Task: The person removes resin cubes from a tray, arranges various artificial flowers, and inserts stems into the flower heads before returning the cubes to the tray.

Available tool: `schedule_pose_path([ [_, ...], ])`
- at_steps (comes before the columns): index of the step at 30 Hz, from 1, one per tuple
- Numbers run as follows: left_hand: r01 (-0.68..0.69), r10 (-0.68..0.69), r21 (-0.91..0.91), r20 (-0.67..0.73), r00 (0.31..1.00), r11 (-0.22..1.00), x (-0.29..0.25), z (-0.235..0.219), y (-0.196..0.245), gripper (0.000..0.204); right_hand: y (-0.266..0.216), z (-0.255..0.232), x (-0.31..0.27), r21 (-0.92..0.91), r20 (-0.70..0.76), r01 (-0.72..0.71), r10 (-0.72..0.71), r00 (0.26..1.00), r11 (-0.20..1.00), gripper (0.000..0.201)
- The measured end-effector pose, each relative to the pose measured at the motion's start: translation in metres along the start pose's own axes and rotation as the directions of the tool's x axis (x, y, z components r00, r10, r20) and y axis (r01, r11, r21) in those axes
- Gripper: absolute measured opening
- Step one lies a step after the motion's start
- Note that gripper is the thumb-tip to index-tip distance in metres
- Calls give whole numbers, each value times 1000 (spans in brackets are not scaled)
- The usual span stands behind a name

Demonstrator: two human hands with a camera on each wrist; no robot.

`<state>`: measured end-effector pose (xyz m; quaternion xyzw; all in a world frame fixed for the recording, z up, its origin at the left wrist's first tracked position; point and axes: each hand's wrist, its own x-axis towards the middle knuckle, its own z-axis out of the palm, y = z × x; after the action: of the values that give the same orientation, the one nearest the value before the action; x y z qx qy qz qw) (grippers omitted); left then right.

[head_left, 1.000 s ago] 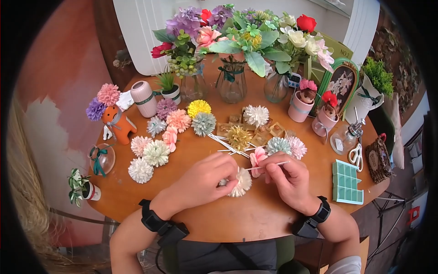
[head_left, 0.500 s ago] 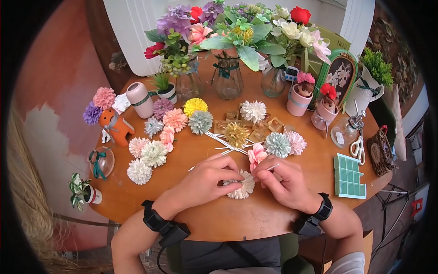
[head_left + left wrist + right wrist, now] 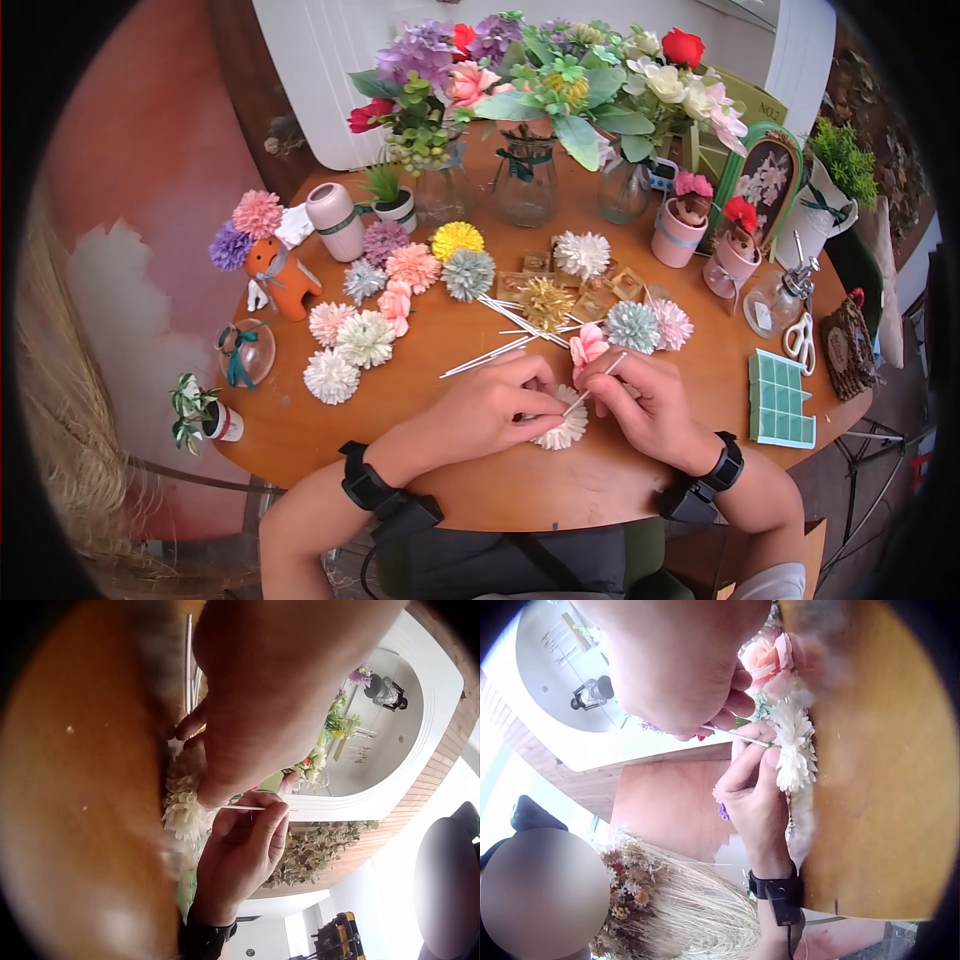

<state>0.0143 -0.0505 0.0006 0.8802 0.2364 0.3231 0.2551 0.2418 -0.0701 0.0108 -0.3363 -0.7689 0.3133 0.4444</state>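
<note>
My right hand [image 3: 645, 405] pinches a thin white stick [image 3: 602, 377] between thumb and fingers. The stick slants down, and its lower end meets the small green base of a cream-white artificial flower head [image 3: 570, 428] lying on the table. My left hand [image 3: 505, 398] holds that flower, thumb and fingers at its base. The right wrist view has the flower [image 3: 796, 742] with its petals toward the tabletop, the stick [image 3: 735, 735] at its back. A pink rose head [image 3: 588, 347] lies just beyond the fingers.
Loose white sticks [image 3: 490, 355] lie beyond the left hand, near a gold flower [image 3: 547, 303]. Several flower heads, such as a white one [image 3: 331, 377], spread to the left. Vases [image 3: 526, 190] stand behind. At right are a green divided tray [image 3: 782, 400] and white-handled scissors [image 3: 799, 343].
The stick has turned from nearly level to a steeper slant, its lower end now at the flower's base. Both hands stay close together over the flower. The head view has shifted slightly.
</note>
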Motion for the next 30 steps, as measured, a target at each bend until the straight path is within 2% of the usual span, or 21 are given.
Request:
schedule_pose_path([
  [3,40,-40,-21,-13,999,999,0,0,0,10,-10,-4,2,24,64,-100,98,993,995,6],
  [4,24,-24,-20,-19,1000,1000,0,1,0,10,-9,-4,2,29,70,-93,90,993,995,6],
  [6,13,-14,-12,-29,999,1000,-1,1,-3,9,-7,-3,3,11,89,29,-30,996,1000,6],
  [10,33,-33,-3,-38,999,999,-2,2,-4,9,-3,-1,4,-18,150,53,-50,987,998,7],
  [12,26,-25,6,-38,999,1000,-2,2,-4,9,-1,-1,4,-6,170,-31,31,985,1000,7],
  [18,28,-29,-8,-48,998,1000,-2,3,-6,8,-5,-4,6,-42,194,-70,77,978,997,7],
  [22,6,-6,12,-68,998,1000,-2,4,-7,9,-3,-3,6,-46,184,-3,12,983,999,7],
  [24,15,-16,-4,-51,999,1000,-3,4,-6,9,-6,-3,7,-17,181,-107,108,977,994,8],
  [26,32,-32,0,-42,999,999,-3,2,-5,10,-1,-3,6,7,163,-114,111,980,993,10],
  [28,91,-93,-89,-17,995,992,-2,1,-5,16,5,-3,5,27,138,-123,118,983,992,13],
  [29,88,-90,-81,-18,996,993,0,1,-3,16,7,-4,4,166,83,-242,231,969,956,15],
  [30,13,-22,-76,-114,993,997,3,1,2,21,10,-6,4,307,46,-345,348,936,887,17],
])
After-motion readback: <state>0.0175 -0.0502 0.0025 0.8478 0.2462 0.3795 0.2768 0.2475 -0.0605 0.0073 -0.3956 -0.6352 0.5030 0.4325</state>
